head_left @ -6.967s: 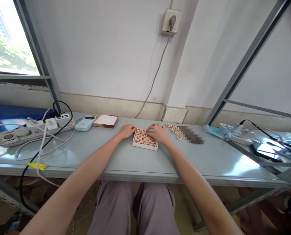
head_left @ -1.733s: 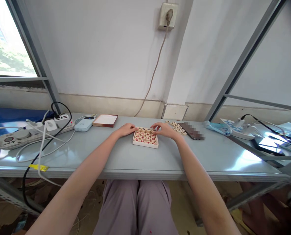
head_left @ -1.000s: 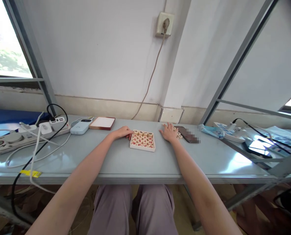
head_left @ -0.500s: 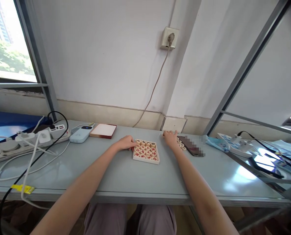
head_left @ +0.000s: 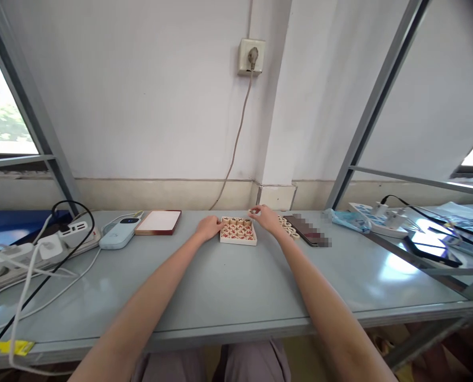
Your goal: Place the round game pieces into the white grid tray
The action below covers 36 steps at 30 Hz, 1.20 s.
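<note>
A shallow white box [head_left: 238, 242] lies on the table, filled with rows of round Chinese chess pieces [head_left: 240, 231] marked in red. My left hand [head_left: 208, 227] is closed at the box's left rim, its fingertips partly hidden. Just off the far right corner, my right hand [head_left: 266, 216] pinches a single Chinese chess piece [head_left: 254, 211] between thumb and fingers. More loose pieces [head_left: 290, 229] lie to the right, partly behind my right wrist.
A dark phone [head_left: 306, 229] lies right of the loose pieces. To the left are a red-edged box lid [head_left: 158, 222], a light-blue power bank [head_left: 120, 233] and a cabled power strip [head_left: 71, 239]. A blue plastic packet [head_left: 350, 222] and another power strip [head_left: 375, 220] sit right.
My right hand has moved left from beside the loose pieces to the box's far right corner, now with a piece in its fingers. My left hand stays at the box. The view has shifted.
</note>
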### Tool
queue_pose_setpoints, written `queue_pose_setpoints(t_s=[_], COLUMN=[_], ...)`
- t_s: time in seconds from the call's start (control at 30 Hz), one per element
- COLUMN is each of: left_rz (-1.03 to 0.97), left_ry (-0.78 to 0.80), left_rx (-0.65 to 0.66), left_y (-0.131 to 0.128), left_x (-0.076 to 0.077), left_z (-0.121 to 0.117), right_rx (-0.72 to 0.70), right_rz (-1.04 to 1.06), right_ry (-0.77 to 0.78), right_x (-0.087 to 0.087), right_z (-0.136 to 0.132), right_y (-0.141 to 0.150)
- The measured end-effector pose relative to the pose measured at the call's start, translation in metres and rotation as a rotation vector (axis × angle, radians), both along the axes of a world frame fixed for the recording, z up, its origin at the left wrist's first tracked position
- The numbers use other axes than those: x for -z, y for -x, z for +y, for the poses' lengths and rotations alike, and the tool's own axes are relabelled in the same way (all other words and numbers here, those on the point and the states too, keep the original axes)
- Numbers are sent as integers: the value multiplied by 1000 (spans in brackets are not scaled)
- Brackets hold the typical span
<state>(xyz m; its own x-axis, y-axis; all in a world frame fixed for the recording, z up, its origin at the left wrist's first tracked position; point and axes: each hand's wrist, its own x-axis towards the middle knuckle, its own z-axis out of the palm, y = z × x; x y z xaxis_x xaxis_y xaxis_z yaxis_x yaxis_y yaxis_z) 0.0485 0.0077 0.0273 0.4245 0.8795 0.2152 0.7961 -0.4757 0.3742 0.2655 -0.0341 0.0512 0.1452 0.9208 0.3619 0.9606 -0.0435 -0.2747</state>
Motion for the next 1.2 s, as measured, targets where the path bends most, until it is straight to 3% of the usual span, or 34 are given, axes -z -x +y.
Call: queue_pose_setpoints(t_s=[0.13, 0.3, 0.5, 0.97, 1.07, 1.13, 1.2], left_rz=[-21, -43, -81, -82, -66, -62, -58], left_ry=[-68, -22, 5, -2, 1, -7, -15], left_rx=[-36, -3, 16, 18, 7, 6, 3], left_y=[-3, 1, 1, 1, 1, 1, 1], left_x=[16, 16, 18, 19, 20, 20, 19], left_z=[-3, -6, -3, -3, -3, -4, -5], right_rx=[-183, -258, -286, -376, -236, -15, 190], right_rz=[-116, -244, -252, -52, -109, -205, -312], right_ry=[-24, -36, -27, 12, -55, -104, -59], right_x=[2, 10, 14, 9, 8, 12, 20], right_z=[-4, -9, -7, -6, -3, -1, -1], right_y=[38, 67, 67, 54, 35, 11, -15])
